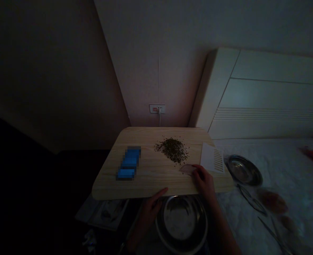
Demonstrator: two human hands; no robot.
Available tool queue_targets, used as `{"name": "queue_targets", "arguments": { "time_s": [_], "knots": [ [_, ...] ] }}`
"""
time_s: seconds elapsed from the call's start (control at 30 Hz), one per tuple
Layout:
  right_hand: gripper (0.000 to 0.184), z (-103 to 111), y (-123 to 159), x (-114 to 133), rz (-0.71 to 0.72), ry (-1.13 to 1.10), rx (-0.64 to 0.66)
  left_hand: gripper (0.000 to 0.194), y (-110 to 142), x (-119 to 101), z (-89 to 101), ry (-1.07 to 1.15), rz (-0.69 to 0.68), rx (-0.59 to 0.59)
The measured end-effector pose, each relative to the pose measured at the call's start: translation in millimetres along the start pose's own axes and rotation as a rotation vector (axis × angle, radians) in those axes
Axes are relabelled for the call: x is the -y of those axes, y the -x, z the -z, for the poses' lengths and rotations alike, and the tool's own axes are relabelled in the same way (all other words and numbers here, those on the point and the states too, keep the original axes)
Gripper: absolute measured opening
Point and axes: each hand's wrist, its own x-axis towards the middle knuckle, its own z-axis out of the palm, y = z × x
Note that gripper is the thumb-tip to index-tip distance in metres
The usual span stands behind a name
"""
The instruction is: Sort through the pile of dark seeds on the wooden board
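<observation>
Leftward, a translucent sheet (187, 170) juts from the right hand's (204, 181) pinching fingers.

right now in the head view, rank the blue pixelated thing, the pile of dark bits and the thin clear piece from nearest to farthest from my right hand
From your right hand:
1. Thin clear piece: held in it.
2. Pile of dark bits: to its left and farther back.
3. Blue pixelated thing: on the left side of the tabletop.
</observation>
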Motion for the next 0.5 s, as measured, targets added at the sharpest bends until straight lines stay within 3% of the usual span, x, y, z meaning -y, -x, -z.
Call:
{"name": "queue_targets", "arguments": {
  "time_s": [0.5],
  "knots": [
    [0.029,1.7,4.1,4.8,0.009,0.019,0.083,0.04,-1.2,3.2,0.8,0.008,-0.02,-0.001]
  ]
}}
